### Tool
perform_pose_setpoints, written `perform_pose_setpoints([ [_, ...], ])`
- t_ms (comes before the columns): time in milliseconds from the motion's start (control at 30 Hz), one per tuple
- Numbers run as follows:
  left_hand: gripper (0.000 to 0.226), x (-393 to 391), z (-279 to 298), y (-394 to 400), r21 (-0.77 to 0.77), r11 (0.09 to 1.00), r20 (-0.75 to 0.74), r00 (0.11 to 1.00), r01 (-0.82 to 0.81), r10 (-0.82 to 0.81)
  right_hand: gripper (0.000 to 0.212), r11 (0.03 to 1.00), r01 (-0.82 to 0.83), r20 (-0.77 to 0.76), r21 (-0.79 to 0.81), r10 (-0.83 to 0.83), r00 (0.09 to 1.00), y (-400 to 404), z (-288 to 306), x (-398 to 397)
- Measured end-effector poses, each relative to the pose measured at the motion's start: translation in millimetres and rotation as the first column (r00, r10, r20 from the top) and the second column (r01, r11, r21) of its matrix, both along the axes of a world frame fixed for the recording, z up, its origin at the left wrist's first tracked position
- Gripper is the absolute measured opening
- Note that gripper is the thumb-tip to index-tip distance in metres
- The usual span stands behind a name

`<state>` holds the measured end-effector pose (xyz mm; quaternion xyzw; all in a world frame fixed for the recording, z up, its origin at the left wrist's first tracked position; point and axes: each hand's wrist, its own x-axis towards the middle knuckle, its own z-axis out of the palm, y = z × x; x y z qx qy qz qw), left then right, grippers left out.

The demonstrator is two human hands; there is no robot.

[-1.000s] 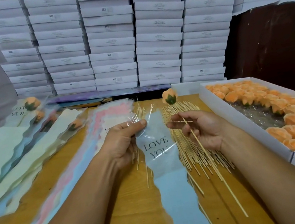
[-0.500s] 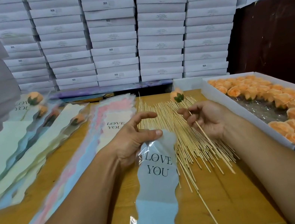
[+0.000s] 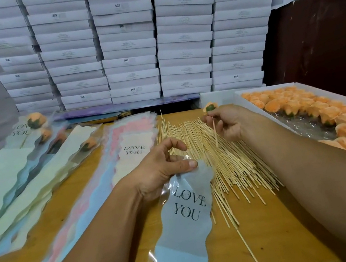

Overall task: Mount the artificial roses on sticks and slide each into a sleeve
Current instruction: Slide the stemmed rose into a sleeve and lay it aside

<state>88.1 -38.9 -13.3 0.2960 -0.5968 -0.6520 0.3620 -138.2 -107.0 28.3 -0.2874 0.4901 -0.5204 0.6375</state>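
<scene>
Over the wooden table [image 3: 279, 239], we are holding the two parts of the next rose apart and getting ready to join them. Our left hand [image 3: 162, 169] is pinching the top edge of a pale blue "LOVE YOU" sleeve [image 3: 189, 215] between thumb and fingers, with the index finger arched above it. Our right hand [image 3: 226, 123] is pinching a stick [image 3: 215, 132] between thumb and fingertips, with an orange rose head [image 3: 210, 107] at its top end (whether the head is fully seated we cannot tell).

We are judging that the step in hand is feeding the mounted rose into the sleeve. To do it well, we are keeping the sleeve's mouth parted with the left thumb and forefinger, since the clear film clings shut. We are leading with the bare end of the stick, aiming it down the sleeve's middle so the point is not snagging or piercing the film. The loose pile of sticks [image 3: 231, 166] lies just beneath both hands, so we are lifting clear to avoid scattering them. Finished sleeved roses [image 3: 42, 140] lie to the left; the tray of rose heads [image 3: 327, 117] waits on the right.
</scene>
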Motion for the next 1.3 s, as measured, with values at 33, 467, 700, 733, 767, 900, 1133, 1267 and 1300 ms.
perform_pose_setpoints([
  [33,0.051,0,0,0,-0.012,1.000,0.004,1.000,0.010,-0.010,0.021,1.000,0.019,0.002,-0.006,-0.019,1.000,-2,-3,2],
  [467,0.029,1,-13,-12,-0.090,0.995,0.011,0.999,-0.030,0.031,0.026,0.986,0.155,0.168,-0.058,-0.144,0.975,-13,-19,12],
  [700,0.042,0,-12,-12,-0.126,0.992,0.125,0.992,-0.017,0.033,0.014,0.985,0.162,0.206,-0.055,-0.147,0.967,-11,-25,5],
  [733,0.037,1,-11,-11,-0.131,0.991,0.140,0.990,-0.006,0.024,0.013,0.984,0.169,0.206,-0.056,-0.154,0.966,-11,-26,3],
  [767,0.031,2,-10,-10,-0.131,0.991,0.144,0.989,0.004,0.015,0.012,0.983,0.175,0.204,-0.057,-0.160,0.966,-11,-27,2],
  [900,0.021,3,-11,-10,-0.173,0.985,0.165,0.986,-0.002,0.032,0.011,0.983,0.179,0.185,-0.049,-0.167,0.968,-9,-30,0],
  [1133,0.007,3,-12,-15,-0.156,0.985,0.181,0.978,-0.072,0.100,0.010,0.982,0.183,0.165,-0.044,-0.174,0.971,-6,-31,0],
  [1267,0.009,3,-8,-11,-0.199,0.977,0.204,0.972,-0.079,0.120,0.013,0.981,0.190,0.161,-0.043,-0.181,0.970,-5,-29,1],
  [1300,0.012,3,-6,-10,-0.215,0.973,0.220,0.967,-0.084,0.132,0.013,0.981,0.190,0.163,-0.041,-0.181,0.970,-5,-29,0],
])
